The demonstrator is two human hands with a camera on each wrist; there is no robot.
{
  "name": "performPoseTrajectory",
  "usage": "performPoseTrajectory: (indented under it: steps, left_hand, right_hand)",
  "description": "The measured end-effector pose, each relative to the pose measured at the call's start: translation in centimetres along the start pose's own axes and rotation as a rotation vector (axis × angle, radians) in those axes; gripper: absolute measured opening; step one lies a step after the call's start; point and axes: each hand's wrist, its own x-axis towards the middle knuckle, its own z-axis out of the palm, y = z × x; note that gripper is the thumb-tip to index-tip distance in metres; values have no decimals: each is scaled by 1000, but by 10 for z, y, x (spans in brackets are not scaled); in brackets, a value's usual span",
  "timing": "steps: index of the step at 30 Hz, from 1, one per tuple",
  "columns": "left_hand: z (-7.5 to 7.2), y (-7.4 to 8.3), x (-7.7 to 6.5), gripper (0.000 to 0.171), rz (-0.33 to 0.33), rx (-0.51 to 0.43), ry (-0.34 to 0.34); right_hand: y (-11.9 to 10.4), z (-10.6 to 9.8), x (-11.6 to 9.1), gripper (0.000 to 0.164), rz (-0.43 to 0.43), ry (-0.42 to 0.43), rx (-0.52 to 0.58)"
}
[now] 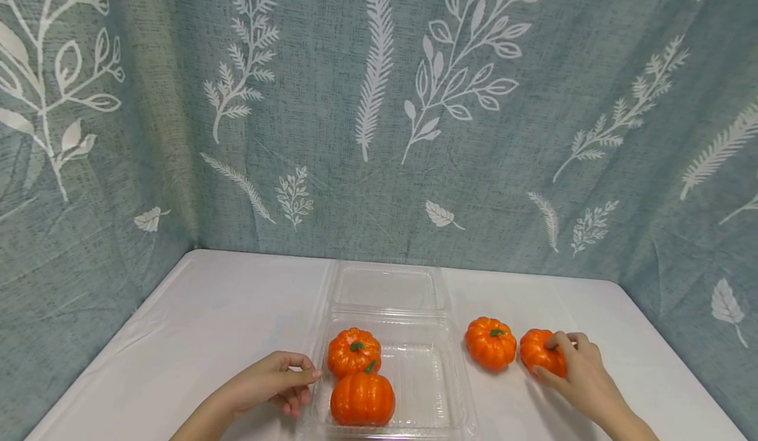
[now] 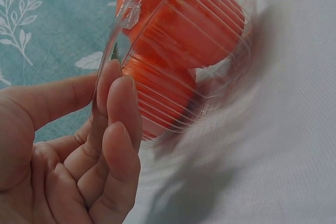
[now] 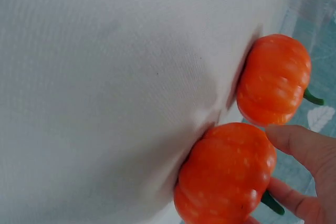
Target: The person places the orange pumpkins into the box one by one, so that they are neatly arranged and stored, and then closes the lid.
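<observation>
Two small orange pumpkins with green stems sit in the left half of a clear plastic clamshell container [image 1: 423, 421]: a rear one [image 1: 349, 350] and a front one [image 1: 362, 401]. My left hand [image 1: 275, 382] pinches the container's left rim between thumb and fingers; the left wrist view shows this hand [image 2: 79, 150] at the clear wall. On the right, my right hand [image 1: 583, 375] grips the outer pumpkin [image 1: 540, 352], which rests on the table. In the right wrist view, thumb and fingers lie around that pumpkin [image 3: 226, 174]. Another pumpkin [image 1: 490, 343] stands just left of it, untouched.
The container's lid [image 1: 387, 286] lies folded back behind its base. A white cloth covers the table [image 1: 237, 296]. Blue-green curtains [image 1: 331, 99] with white leaf patterns hang behind the table and at both sides.
</observation>
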Motion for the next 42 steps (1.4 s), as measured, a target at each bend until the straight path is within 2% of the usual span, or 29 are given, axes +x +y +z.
performPoseTrajectory:
  steps: [8,16,21,31,42]
  left_hand:
    - [1,1,-1,25,-9,3,7]
    - [1,-1,-1,23,-8,1,6]
    - [2,1,-2,23,-11,-9,0]
    - [3,4,-2,24,-11,-12,1]
    - [2,1,-1,22,-5,-1,10]
  right_hand:
    - [0,4,1,46,22,1,14]
    - [0,6,1,51,10,13,13]
    - [-1,6,2,54,-9,33,-7]
    - [-2,7,6,63,15,58,-33]
    - [2,9,12,63,12,80,-36]
